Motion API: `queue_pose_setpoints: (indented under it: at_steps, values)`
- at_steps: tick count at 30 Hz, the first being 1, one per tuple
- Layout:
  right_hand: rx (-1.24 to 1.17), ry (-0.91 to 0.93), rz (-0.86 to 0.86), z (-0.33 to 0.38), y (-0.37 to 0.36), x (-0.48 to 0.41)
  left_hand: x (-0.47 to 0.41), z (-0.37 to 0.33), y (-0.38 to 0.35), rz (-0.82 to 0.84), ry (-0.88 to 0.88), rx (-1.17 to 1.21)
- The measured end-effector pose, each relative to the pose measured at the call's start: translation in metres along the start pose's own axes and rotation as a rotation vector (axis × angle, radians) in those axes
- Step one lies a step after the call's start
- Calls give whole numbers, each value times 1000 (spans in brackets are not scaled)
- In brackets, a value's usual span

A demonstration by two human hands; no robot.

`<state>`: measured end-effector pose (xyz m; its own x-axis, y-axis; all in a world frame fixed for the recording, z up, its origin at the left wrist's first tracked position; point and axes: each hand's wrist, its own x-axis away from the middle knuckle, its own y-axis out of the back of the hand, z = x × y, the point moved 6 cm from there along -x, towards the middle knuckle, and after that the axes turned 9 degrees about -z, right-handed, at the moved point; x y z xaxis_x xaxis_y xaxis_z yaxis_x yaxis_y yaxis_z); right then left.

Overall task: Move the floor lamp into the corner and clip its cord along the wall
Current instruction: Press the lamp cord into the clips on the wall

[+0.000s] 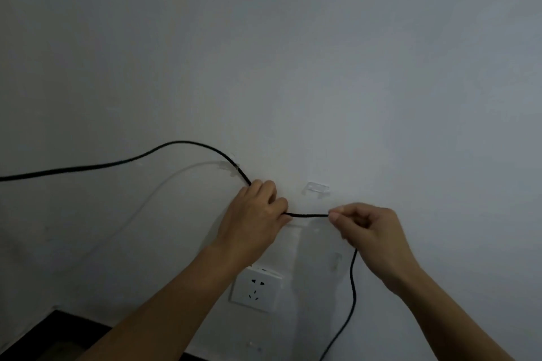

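Cord (308, 215) stretched taut between my hands, just below clear clip (316, 189) on wall (293, 67). Left hand (255, 214) and right hand (369, 228) fingers pinched shut on cord. I lift span level, press into clip slot, keep tension even.

One cord (308, 215), one socket (256, 290), two hands (255, 214) (372, 228) (clips perhaps four).

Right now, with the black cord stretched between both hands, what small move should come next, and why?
Probably lift the taut stretch of black cord up and press it into the clear clip just above. The left hand and right hand pinch it straight directly beneath that clip, which holds no cord.
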<state>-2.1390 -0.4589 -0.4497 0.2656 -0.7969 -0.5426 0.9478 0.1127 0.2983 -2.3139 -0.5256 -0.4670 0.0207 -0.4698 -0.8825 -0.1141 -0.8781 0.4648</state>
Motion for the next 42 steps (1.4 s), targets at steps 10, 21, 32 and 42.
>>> queue_pose_setpoints:
  at_steps: [10, 21, 32, 42]
  values:
    - [-154, -38, -187, 11, -4, -8, 1, 24, -9, -1, 486, 148]
    - [57, 7, -313, -1, 14, -13, -6, 20, 3, -134, 560, 239]
    - [51, -195, -13, -33, 0, 1, 3, 19, -2, -123, 440, 225]
    - [656, -92, 318, -42, 25, 2, 49, 14, -18, -29, 413, 284]
